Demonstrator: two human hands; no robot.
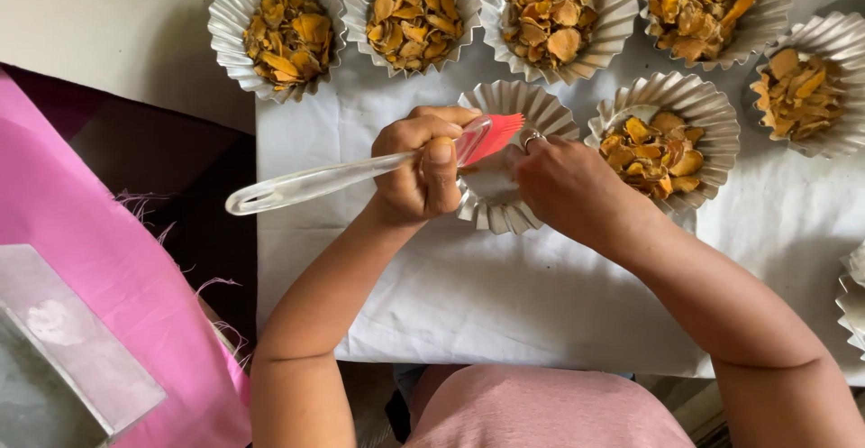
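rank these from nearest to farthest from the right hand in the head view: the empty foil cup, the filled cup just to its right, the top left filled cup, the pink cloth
1. Empty fluted foil cup, touched by the right hand.
2. Filled foil cup of orange dried slices, just to the right of the hand.
3. Top left filled foil cup, far corner.
4. Pink cloth, at the left edge.

Clear-handled red silicone brush (pixel 360 170) tilted over empty fluted foil cup (pixel 514 155) on white cloth.

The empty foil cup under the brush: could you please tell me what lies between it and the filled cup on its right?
Only bare white cloth, in the head view.
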